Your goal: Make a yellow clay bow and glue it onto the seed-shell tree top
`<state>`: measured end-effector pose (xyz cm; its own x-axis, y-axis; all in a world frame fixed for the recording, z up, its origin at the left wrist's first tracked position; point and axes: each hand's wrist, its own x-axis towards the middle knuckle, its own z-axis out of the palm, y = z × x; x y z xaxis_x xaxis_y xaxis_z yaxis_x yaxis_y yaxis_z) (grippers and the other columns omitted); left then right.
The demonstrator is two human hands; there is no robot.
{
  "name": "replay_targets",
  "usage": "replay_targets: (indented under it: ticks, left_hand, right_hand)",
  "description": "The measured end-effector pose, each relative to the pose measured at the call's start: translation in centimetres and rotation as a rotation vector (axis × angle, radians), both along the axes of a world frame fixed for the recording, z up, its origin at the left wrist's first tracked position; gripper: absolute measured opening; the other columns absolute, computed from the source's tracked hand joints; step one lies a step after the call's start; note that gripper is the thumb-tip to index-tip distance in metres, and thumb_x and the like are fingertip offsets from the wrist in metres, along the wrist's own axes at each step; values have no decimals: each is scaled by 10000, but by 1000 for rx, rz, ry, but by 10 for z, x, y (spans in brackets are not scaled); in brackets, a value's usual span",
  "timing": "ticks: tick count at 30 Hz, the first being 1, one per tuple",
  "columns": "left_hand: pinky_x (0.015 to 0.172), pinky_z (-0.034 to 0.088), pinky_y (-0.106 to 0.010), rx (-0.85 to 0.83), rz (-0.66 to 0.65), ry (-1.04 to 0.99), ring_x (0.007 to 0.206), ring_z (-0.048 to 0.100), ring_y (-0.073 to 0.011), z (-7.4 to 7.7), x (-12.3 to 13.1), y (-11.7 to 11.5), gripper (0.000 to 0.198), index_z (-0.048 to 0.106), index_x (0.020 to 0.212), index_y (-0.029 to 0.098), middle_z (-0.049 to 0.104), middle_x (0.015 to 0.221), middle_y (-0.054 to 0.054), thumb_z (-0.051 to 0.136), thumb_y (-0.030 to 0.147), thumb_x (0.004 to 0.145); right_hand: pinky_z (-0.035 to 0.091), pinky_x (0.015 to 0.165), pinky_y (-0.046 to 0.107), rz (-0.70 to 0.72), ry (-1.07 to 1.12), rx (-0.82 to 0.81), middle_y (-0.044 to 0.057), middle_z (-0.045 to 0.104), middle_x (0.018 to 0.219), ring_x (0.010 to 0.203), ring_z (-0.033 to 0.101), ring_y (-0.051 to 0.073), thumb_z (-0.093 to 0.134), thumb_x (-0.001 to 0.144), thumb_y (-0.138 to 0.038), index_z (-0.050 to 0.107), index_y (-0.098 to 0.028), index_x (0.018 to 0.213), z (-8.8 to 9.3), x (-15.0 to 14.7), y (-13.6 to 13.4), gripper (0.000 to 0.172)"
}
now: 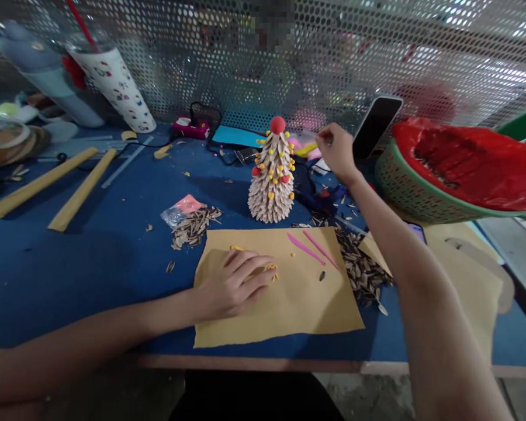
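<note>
My left hand (239,283) lies palm down on a sheet of brown paper (315,313), fingers stretched out beside small yellow clay pieces (272,269). Behind the paper stands a small cone-shaped tree (269,193) covered in pale seed shells, with a red ball on top and yellow, orange and red balls on its sides. To the tree's right, my right hand (336,151) reaches to the back, its fingers pinched beside clear plastic and a yellow clay packet (305,150). What the fingertips hold is too small to tell. Two pink modelling tools (305,248) rest on the paper.
Sunflower seed shells lie in a left pile (195,227) and a right pile (366,269). A green basket (421,187) with a red plastic bag stands at right near a propped phone (377,126). Wooden sticks (83,190) and a tumbler (116,88) are at left, before a perforated metal panel.
</note>
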<state>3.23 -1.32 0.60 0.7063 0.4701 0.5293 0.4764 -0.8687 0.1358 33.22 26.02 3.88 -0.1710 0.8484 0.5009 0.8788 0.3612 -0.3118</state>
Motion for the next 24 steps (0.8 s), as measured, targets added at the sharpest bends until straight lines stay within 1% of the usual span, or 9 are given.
replay_targets:
  ticks: [3,6,8,10,11,14,17,20,24]
  left_hand:
    - [920,479,-387,-30,-32,-66,1057,617,-230,-1,-1,1,269,635,1220,156,705,1202,-104,525,170,975]
    - [1003,490,-417,-87,-28,-183,1197,585,-258,3,-2,3,384,541,1330,112,660,1270,-153,591,158,953]
    - [1068,478,-447,-152,-3,-276,1285,552,-268,11,0,5,505,450,1408,108,606,1347,-187,632,189,944]
    - [1045,513,-438,-369,49,-342,1329,535,-274,21,4,7,582,400,1442,136,553,1417,-197,662,259,937]
    - [1001,547,-415,-517,51,-377,1290,573,-267,25,7,8,594,400,1437,151,553,1421,-191,675,289,929]
    - [869,604,-343,-989,-124,-489,1038,713,-208,36,15,8,452,471,1327,180,703,1203,-127,664,276,929]
    - [739,617,-285,-1272,-172,-602,938,737,-192,40,20,8,368,492,1260,182,715,1170,-134,632,296,939]
    - [731,622,-286,-1340,-128,-670,962,732,-203,38,23,12,412,487,1248,182,693,1216,-147,664,324,904]
    - [785,579,-271,-1175,-21,-605,910,714,-176,36,20,28,209,635,972,142,733,978,-73,633,344,921]
  right_hand:
    - [494,725,354,-7,203,95,70,685,857,777,630,204,581,953,-278,628,-213,897,32,-4,-64,98]
    - [440,567,301,78,356,17,18,632,718,603,566,142,658,916,-340,625,-213,836,50,-13,-142,153]
    - [382,448,272,170,481,-258,-19,580,597,468,480,104,678,902,-416,619,-214,796,49,-23,-189,235]
    - [410,403,255,265,653,-558,-23,594,575,435,521,101,685,888,-479,608,-211,790,42,-35,-226,296]
    - [452,411,253,293,729,-676,-14,626,604,450,568,108,690,882,-491,604,-205,799,37,-40,-239,309]
    - [559,473,246,324,889,-795,5,686,708,539,659,120,731,846,-487,594,-192,806,22,-53,-262,328]
    - [610,533,262,271,966,-737,3,707,723,575,688,130,743,842,-459,594,-196,824,13,-58,-267,303]
    - [638,603,297,220,986,-639,2,729,749,598,703,141,732,858,-437,589,-214,890,10,-63,-269,266]
    - [631,665,299,333,876,-709,41,751,859,715,727,160,707,879,-426,668,-200,996,12,-65,-266,258]
